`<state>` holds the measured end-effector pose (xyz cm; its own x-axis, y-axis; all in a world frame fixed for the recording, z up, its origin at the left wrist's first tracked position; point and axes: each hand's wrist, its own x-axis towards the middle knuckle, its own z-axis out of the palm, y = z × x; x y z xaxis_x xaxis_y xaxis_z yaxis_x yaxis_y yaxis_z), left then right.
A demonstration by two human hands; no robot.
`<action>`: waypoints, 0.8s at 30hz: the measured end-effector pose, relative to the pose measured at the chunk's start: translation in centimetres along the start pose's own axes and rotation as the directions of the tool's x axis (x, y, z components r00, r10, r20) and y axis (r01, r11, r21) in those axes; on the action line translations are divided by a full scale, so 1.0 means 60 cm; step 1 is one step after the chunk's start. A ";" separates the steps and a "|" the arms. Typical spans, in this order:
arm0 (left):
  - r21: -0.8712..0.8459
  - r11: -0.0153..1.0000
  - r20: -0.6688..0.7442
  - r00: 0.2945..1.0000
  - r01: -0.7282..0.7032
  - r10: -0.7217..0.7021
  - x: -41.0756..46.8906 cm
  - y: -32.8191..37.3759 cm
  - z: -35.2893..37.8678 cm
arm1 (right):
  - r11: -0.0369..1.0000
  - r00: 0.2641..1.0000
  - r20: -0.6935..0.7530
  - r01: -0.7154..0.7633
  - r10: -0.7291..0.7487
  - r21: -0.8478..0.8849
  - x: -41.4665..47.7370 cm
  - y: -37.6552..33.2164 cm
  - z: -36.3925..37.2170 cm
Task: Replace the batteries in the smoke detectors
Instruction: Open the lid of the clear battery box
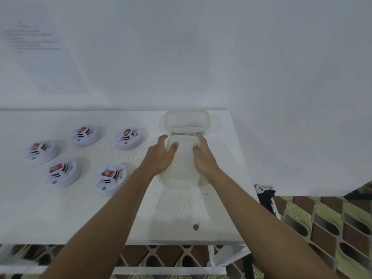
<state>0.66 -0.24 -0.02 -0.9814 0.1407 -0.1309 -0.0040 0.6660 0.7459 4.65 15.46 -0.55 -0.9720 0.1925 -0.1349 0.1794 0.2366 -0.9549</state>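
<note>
Nearest, the left hand (161, 158) and right hand (203, 158) are clasping the translucent container (180, 166), fingers curling round its sides. This is likely the battery-fetching step, with opening it next. Just beyond it, a green-rimmed tub (187, 114) is sitting. Five smoke detectors (109, 178) are lying left of it, untouched.

One wide-angle head view looks forward and down over the counter (60, 218) from its near edge, close above it; the white wall (201, 57) fills the top, tiled floor (332, 228) lower right
</note>
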 end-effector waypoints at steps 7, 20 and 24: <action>-0.072 0.996 0.007 0.999 -0.053 0.054 0.019 -0.011 0.006 | 1.000 1.000 0.022 0.013 -0.012 -0.018 0.005 0.007 0.001; -0.130 0.991 0.024 0.999 -0.027 0.031 0.021 -0.010 -0.003 | 1.000 0.999 0.052 -0.009 0.008 0.018 0.000 0.003 -0.004; 0.046 0.987 -0.033 0.987 -0.155 0.156 0.031 0.010 -0.009 | 0.996 0.993 0.099 -0.069 0.064 0.048 0.005 -0.003 -0.013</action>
<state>-1.29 0.03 0.53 -0.9758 0.2185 0.0090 0.1566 0.6696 0.7260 4.46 16.19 -0.23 -0.9688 0.1122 -0.2212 0.2385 0.1767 -0.9549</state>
